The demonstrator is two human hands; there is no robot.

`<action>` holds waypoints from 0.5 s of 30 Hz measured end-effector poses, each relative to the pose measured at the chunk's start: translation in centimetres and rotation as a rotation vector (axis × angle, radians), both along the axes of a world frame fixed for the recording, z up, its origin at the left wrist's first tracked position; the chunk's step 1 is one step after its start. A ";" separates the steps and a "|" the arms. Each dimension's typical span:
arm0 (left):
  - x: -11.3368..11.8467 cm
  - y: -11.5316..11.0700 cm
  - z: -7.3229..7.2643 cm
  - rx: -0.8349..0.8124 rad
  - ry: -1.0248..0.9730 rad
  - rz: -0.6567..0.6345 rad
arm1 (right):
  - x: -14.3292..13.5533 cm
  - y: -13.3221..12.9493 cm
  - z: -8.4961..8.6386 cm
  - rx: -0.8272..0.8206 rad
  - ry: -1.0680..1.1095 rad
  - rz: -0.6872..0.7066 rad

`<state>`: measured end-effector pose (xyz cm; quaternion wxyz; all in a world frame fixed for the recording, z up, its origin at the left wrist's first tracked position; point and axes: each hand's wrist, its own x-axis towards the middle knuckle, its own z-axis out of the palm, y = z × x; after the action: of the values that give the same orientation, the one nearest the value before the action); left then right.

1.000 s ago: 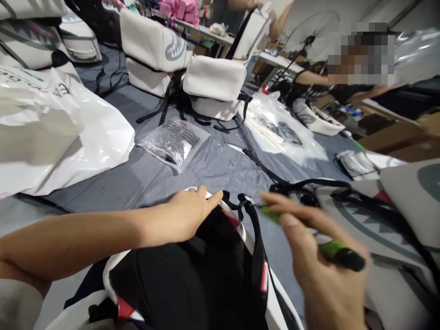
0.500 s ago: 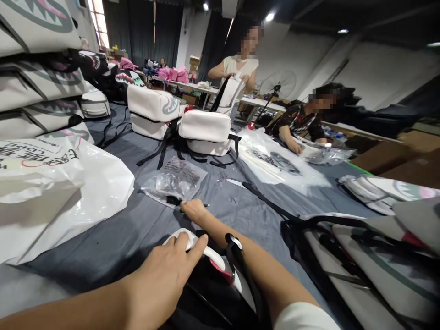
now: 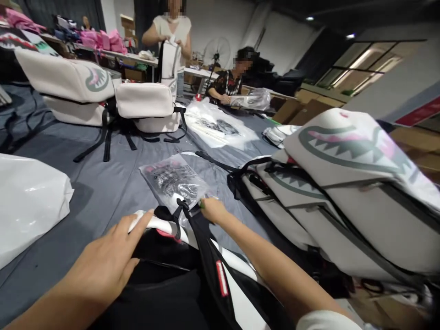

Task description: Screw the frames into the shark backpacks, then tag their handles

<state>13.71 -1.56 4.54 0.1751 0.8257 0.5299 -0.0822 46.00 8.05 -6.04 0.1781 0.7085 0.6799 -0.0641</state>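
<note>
A backpack, black with a white, red-trimmed edge, lies close to me at the bottom. My left hand grips its upper left edge, fingers over the white rim and thumb on the near side. A black strap crosses the backpack. Beyond it, my right hand is closed by the strap's upper end; a bit of green shows at its fingers, but the held thing is too small to make out. A clear plastic bag with dark contents lies just beyond my right hand.
Stacked shark-mouth backpacks rise on the right. White backpacks stand at the back left. A white plastic bag lies left, clear sheets farther back. Two people handle items across the grey-covered table.
The view has swung right, bringing the right-hand stack further in. The black strap now stretches up beside my right hand. My left hand still holds the backpack's edge.
</note>
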 end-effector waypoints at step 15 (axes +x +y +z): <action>-0.3 -1.2 -0.6 0.196 -0.152 -0.037 | 0.7 -2.6 -1.2 0.142 0.190 0.257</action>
<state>13.43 -2.76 3.99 0.1317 0.8524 0.5052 0.0294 46.73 5.48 -7.22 0.0691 0.6174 0.7814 -0.0594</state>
